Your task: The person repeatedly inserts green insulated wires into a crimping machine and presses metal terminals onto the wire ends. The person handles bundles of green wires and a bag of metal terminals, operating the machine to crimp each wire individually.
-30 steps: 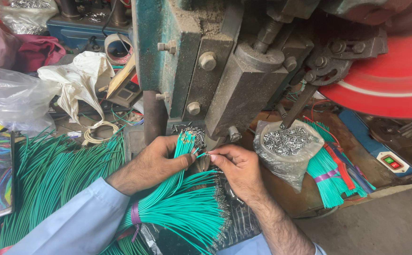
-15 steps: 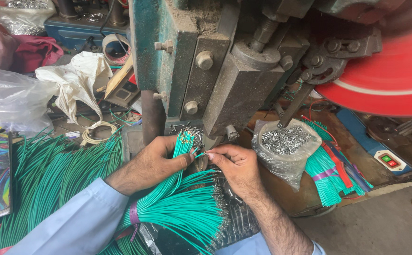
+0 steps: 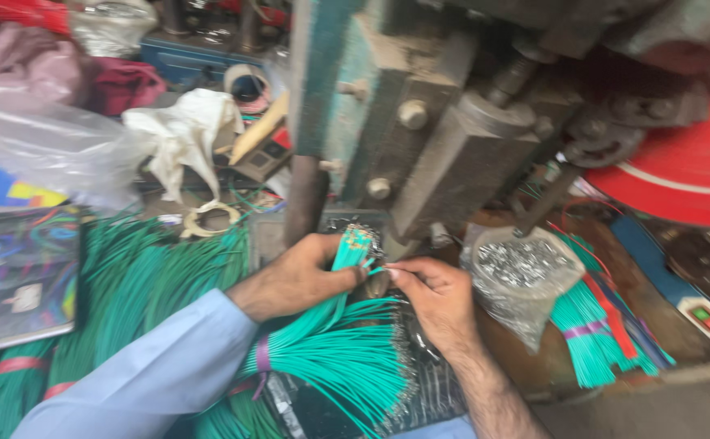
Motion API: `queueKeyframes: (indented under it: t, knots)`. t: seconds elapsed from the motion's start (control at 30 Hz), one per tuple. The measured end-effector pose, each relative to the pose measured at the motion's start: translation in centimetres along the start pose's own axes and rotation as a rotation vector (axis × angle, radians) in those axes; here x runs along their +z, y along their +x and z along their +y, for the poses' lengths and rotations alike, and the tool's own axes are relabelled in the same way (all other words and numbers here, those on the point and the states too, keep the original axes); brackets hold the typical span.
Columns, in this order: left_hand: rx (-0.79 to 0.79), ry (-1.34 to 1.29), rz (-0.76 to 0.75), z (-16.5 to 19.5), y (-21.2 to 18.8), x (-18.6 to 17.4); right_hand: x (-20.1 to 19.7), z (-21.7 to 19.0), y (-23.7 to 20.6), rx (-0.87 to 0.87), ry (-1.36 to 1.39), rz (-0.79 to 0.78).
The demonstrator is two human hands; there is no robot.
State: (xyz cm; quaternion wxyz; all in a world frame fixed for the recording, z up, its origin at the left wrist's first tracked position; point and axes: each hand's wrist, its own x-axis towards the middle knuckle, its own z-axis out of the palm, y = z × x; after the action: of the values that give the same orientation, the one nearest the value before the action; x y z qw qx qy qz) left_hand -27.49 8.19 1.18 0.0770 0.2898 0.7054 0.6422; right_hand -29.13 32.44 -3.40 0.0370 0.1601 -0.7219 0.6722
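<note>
Cluttered bench under a press point(image 3: 420, 138); left hand point(image 3: 302, 276) grips green wires point(image 3: 331, 341), right hand point(image 3: 436, 297) pinches one tip.

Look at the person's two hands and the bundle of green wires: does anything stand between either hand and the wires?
Nothing visible does. The left hand already grips the green wires, and the right hand pinches at wire ends beside it, just below the press machine.
</note>
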Motion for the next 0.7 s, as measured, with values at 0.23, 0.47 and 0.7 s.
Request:
queueKeyframes:
  t: [0.23, 0.47, 0.7]
  knots:
    - [-0.039, 0.056, 0.015, 0.3, -0.7, -0.1, -1.0, 1.2, 0.0, -0.050, -0.019, 0.014]
    - [0.049, 0.129, 0.037, -0.7, -0.8, -0.3, -0.8, 1.3, 0.3, -0.078, -0.062, 0.001]
    - [0.083, 0.157, 0.040, -0.8, -0.8, -0.2, -0.9, 0.2, -0.2, -0.050, -0.056, -0.025]
